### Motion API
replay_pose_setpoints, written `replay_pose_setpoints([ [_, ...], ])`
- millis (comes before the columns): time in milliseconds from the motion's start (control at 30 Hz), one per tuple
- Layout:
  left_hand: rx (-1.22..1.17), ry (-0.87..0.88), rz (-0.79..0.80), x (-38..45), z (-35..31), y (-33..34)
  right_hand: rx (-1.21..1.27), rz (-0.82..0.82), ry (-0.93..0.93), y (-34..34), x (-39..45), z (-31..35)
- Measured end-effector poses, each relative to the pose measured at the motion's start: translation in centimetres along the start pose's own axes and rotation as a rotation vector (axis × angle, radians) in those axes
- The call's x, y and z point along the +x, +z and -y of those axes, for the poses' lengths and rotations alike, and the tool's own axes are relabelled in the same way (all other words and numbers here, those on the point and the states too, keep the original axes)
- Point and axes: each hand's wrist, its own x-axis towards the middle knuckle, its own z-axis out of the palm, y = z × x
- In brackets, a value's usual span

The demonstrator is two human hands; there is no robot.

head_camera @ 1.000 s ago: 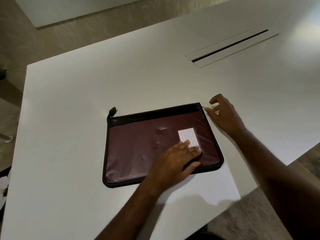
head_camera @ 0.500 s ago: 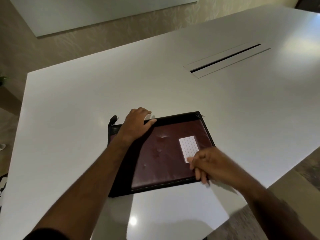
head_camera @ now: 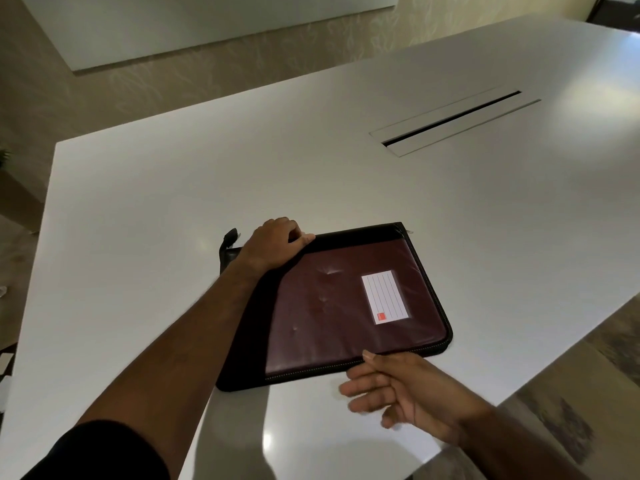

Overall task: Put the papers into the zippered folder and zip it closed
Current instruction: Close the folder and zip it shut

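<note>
We see the folder [head_camera: 346, 306] flat on the table [head_camera: 173, 185], lower centre of the frame. Our left hand [head_camera: 273, 242] curls over its upper-left corner; our right hand [head_camera: 405, 388] hovers loose-fingered, holding nothing, at its lower edge. It looks padded, floppy, light; best held by the stiff zipped border.

Lying flat on the table [head_camera: 145, 209], toward its near edge: the zippered folder [head_camera: 346, 323]. Sitting on the folder's cover, right of its middle: a label card [head_camera: 383, 296]. Resting on the folder's far left corner: the left hand [head_camera: 273, 244]. Hovering just before the folder's near edge, toward the right: the right hand [head_camera: 408, 389]. Running across the tabletop well behind the folder, to the right: a cable slot [head_camera: 453, 121].
</note>
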Motion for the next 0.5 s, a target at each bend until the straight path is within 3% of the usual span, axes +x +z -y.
replay_pose_setpoints([
  [167,0.0,-0.008,0.014,0.1,0.0,0.1,0.255,-0.016,-0.015,0.4,0.6,-1.1],
  [500,-0.079,-0.114,0.104,-0.5,0.8,-1.7,0.164,-0.198,-0.245,-0.6,0.2,-0.7],
])
